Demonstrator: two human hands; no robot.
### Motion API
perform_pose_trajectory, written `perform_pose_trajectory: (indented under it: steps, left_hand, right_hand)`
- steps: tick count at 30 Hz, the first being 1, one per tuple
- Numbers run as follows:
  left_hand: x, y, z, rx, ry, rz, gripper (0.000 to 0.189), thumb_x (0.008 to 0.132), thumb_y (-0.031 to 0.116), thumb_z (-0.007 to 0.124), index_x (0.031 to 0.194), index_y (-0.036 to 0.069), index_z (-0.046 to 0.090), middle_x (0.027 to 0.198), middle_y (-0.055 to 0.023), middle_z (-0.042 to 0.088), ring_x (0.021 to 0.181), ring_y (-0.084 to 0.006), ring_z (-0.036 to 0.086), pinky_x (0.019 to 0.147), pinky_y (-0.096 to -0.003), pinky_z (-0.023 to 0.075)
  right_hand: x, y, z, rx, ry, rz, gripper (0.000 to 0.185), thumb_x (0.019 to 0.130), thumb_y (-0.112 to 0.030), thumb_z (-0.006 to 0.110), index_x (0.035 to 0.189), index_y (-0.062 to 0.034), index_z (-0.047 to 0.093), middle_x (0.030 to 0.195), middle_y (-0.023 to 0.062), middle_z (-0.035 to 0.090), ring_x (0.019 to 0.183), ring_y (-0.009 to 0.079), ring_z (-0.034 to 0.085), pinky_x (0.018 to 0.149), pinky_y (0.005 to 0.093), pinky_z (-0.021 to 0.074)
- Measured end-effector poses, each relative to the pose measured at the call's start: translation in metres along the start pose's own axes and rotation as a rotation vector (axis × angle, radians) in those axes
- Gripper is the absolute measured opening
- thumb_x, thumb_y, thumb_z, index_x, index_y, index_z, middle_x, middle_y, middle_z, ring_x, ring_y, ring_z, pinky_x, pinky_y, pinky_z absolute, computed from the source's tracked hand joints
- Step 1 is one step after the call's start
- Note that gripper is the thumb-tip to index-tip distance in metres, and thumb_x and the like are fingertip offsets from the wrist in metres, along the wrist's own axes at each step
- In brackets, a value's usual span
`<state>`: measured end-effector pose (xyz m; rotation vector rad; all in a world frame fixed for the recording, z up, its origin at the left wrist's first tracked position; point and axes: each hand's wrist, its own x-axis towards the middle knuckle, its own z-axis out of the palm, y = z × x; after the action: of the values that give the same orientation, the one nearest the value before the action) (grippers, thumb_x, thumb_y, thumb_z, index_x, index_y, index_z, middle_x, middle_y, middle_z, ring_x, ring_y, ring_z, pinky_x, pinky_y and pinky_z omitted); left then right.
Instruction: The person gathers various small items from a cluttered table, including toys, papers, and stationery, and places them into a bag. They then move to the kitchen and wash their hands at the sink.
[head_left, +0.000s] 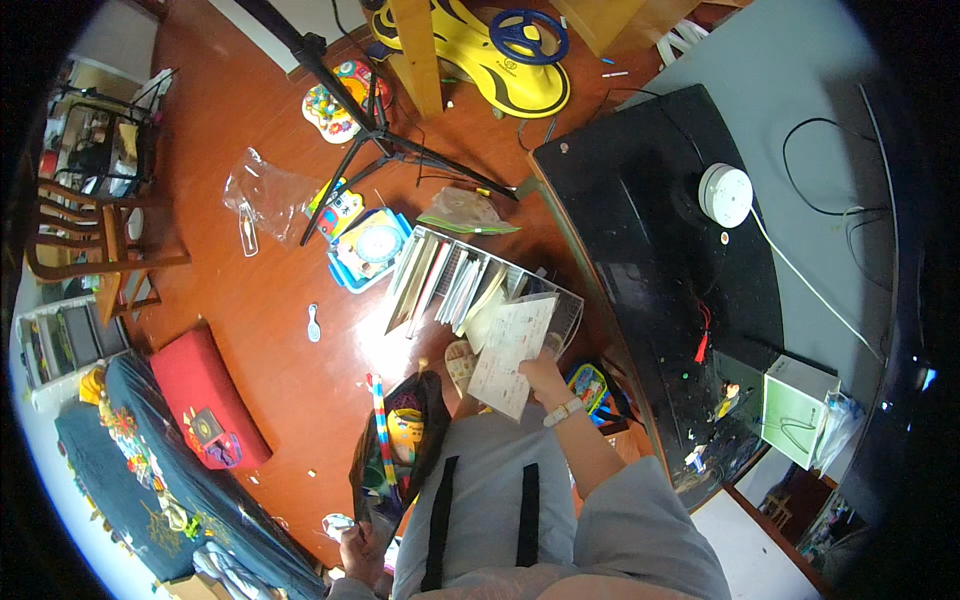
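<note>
My right hand (541, 376), with a watch at the wrist, grips the edge of a white printed paper sheet (510, 349). The sheet is tilted and partly overlaps a white wire file rack (517, 266) that holds papers and folders upright. Down at the left, my left hand (360, 553) is closed at the rim of a black bag (362, 491); whether it holds the bag or a small white item beside it is unclear. Inside the bag are a striped colored stick (383, 431) and a yellow package (406, 435). A slippered foot (460, 365) shows beside the sheet.
A black tripod (379, 135) stands beyond the rack, near a clear plastic bag (262, 195) and a blue toy case (367, 247). A black-topped cabinet (637, 247) borders the right. A red cushioned stool (214, 397) and a dark sofa (165, 457) are at left.
</note>
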<state>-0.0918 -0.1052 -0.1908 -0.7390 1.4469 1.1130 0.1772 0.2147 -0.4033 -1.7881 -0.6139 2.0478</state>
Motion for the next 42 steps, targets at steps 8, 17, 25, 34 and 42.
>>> perform_pose_trajectory:
  steps: [8,17,25,34,42]
  left_hand:
    - [0.0,0.001,-0.005,-0.062,0.044,-0.063,0.025,0.076,0.033,0.053,0.081,0.009,0.054,0.05,0.0024,0.037,0.041,-0.0096,0.031,0.04,-0.0219,0.0225]
    - [-0.004,0.005,0.016,-0.042,0.29,-0.003,0.024,0.077,0.036,0.06,0.087,0.014,0.06,0.071,-0.0002,0.055,0.062,-0.0142,0.047,0.063,-0.0268,0.0413]
    - [0.006,0.005,0.022,-0.098,0.054,0.011,0.03,0.08,0.032,0.057,0.061,0.014,0.042,0.067,0.0006,0.051,0.041,-0.009,0.026,0.039,-0.0214,0.0244]
    - [0.019,-0.013,0.02,0.018,0.354,-0.018,0.02,0.072,0.028,0.053,0.061,0.015,0.043,0.057,0.0004,0.044,0.04,-0.01,0.025,0.038,-0.0233,0.0241]
    - [0.027,-0.036,-0.003,0.16,0.185,0.036,0.041,0.073,0.05,0.056,0.099,0.018,0.056,0.06,0.003,0.044,0.046,-0.0094,0.032,0.048,-0.0279,0.0374]
  right_hand:
    - [0.047,-0.018,0.012,0.062,0.111,0.019,0.05,0.064,0.006,0.045,0.114,0.0056,0.047,0.102,0.015,0.058,0.095,0.0299,0.057,0.079,0.038,0.0465]
    - [0.145,0.017,0.015,-0.202,0.085,0.066,0.05,0.068,0.004,0.05,0.117,0.0028,0.044,0.107,0.0145,0.055,0.095,0.0274,0.055,0.075,0.0371,0.0459]
    - [0.16,0.085,0.014,-0.342,0.132,0.114,0.051,0.077,-0.002,0.052,0.126,-0.0023,0.04,0.121,0.0145,0.049,0.108,0.0294,0.048,0.087,0.0372,0.0393]
    - [0.169,0.107,0.062,-0.4,0.338,-0.173,0.052,0.073,0.001,0.051,0.123,0.0005,0.037,0.109,0.0194,0.055,0.103,0.0296,0.053,0.086,0.035,0.0412]
    - [0.184,0.051,0.011,-0.319,-0.015,-0.073,0.087,0.074,-0.019,0.067,0.139,-0.0045,0.011,0.142,0.0176,0.019,0.131,0.0309,0.021,0.104,0.0363,0.0263]
